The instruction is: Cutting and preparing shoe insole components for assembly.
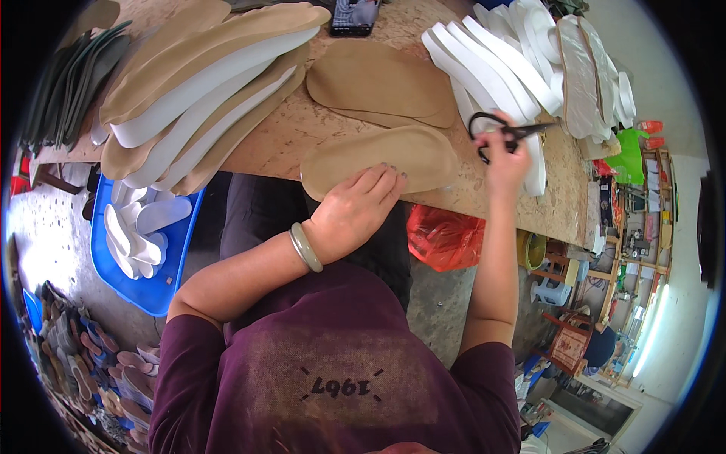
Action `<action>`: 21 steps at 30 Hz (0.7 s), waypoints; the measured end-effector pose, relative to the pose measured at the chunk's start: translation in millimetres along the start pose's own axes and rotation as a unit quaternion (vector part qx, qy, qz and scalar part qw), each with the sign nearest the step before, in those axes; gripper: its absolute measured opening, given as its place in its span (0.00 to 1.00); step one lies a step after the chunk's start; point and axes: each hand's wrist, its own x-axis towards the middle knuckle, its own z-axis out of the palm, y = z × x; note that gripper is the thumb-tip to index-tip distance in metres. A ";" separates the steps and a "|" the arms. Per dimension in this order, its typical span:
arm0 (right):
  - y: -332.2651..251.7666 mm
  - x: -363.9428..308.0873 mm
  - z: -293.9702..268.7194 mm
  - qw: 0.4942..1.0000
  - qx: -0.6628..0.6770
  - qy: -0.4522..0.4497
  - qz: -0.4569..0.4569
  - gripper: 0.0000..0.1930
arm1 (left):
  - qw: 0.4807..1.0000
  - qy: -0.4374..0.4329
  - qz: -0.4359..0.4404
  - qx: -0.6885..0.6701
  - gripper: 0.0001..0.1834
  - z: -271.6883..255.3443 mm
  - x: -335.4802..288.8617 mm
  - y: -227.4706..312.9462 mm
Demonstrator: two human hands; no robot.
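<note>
At the table's near edge lies a tan insole-shaped piece (423, 155), partly covered by my left hand (355, 204). Its fingers are stretched out flat on the tan surface, and a bangle circles that wrist. To the right, my right hand (505, 155) is closed on a pair of black scissors (522, 133). Their blades point right, over the white soles and apart from the tan piece. Just behind the tan piece, more flat tan insole pieces (378, 79) lie stacked on the wooden table (265, 144).
Tan and white soles (204, 83) are piled on the left, beside dark sheets (76, 91). White soles (484, 64) stand at the back right. A phone (354, 17) lies at the far edge. Below are a blue bin (151, 291) of white soles and a red plastic bag (446, 238).
</note>
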 end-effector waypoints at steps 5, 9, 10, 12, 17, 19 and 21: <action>-25.0 -38.3 17.3 0.999 0.036 -0.012 0.017 0.15 | 0.997 -0.047 -0.043 -0.036 0.29 -21.0 10.6 4.7; 12.4 -52.4 36.1 0.979 -0.174 -0.062 -0.083 0.16 | 0.997 -0.061 -0.035 -0.013 0.30 -9.2 6.4 -1.8; 13.6 -47.7 37.8 0.978 -0.184 -0.031 -0.091 0.15 | 0.997 -0.062 -0.034 -0.010 0.30 -7.0 5.1 -1.6; 18.7 -42.7 39.3 0.976 -0.188 0.000 -0.107 0.15 | 0.997 -0.074 -0.029 0.017 0.29 -6.9 5.6 -3.3; 20.5 -35.1 36.4 0.995 0.031 0.078 -0.053 0.13 | 0.998 -0.054 -0.029 0.020 0.25 -9.9 3.5 -5.2; 8.2 -40.5 44.8 0.992 0.039 0.030 -0.113 0.12 | 0.999 -0.044 -0.030 0.002 0.23 -12.8 3.2 -4.6; 20.2 -43.4 47.9 0.976 -0.062 -0.088 -0.189 0.11 | 0.999 -0.039 -0.027 0.026 0.23 -6.1 5.1 -3.3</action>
